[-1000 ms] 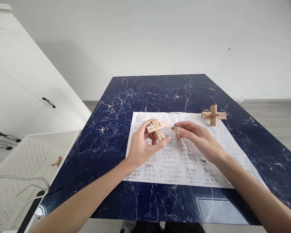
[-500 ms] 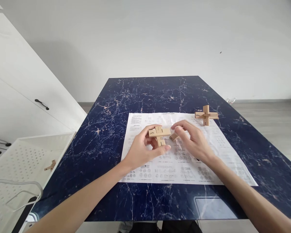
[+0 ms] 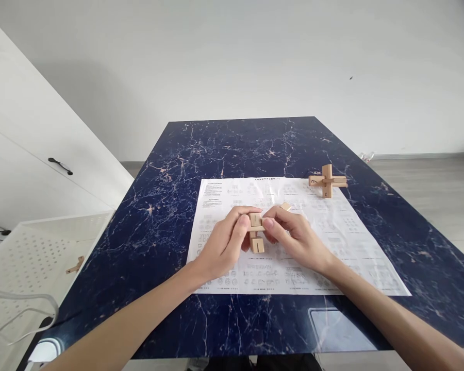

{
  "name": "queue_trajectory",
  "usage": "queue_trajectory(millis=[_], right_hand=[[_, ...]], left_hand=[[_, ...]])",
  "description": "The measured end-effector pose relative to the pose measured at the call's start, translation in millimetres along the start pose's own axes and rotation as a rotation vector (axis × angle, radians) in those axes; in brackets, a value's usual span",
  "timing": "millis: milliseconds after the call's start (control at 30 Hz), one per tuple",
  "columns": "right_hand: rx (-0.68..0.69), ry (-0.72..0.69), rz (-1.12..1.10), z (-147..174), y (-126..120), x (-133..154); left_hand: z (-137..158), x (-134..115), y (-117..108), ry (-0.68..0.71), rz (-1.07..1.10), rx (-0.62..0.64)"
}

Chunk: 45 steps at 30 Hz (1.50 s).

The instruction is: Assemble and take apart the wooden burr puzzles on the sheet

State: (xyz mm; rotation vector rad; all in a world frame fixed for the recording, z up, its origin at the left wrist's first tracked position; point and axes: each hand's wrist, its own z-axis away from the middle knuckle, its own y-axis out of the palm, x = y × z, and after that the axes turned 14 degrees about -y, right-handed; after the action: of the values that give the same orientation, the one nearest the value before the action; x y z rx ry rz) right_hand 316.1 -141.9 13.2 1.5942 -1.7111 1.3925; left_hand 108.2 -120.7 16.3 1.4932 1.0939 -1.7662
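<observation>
Both hands meet over the paper around a partly built wooden burr puzzle point(image 3: 257, 245), made of pale interlocking bars with marks on their ends. My left hand point(image 3: 223, 238) is closed on its left side, thumb on the near face. From the right, my right hand point(image 3: 298, 236) pinches the same puzzle with thumb and forefinger. The fingers hide much of its middle. A loose wooden bar point(image 3: 285, 206) shows just behind my right hand, partly covered by it.
A printed instruction sheet point(image 3: 332, 247) lies on the blue marbled table point(image 3: 232, 149). At its far right corner stands another wooden cross puzzle point(image 3: 327, 181). To the left, a white perforated basket point(image 3: 34, 252) holds a small wooden piece point(image 3: 75, 264) and a cable point(image 3: 42, 296).
My right hand has moved left from the loose bar onto the puzzle. The puzzle has been turned and lowered slightly toward me, with my left hand still holding it.
</observation>
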Motion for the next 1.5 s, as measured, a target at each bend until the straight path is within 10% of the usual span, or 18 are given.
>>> queue_trajectory(millis=[1267, 1500], right_hand=[[0.141, 0.048, -0.17, 3.4, 11.6, -4.2], [0.047, 0.172, -0.247, 0.6, 13.2, -4.0]], left_hand=[[2.7, 2.8, 3.7, 0.111, -0.175, -0.138], [-2.2, -3.1, 3.0, -0.078, 0.024, -0.039]])
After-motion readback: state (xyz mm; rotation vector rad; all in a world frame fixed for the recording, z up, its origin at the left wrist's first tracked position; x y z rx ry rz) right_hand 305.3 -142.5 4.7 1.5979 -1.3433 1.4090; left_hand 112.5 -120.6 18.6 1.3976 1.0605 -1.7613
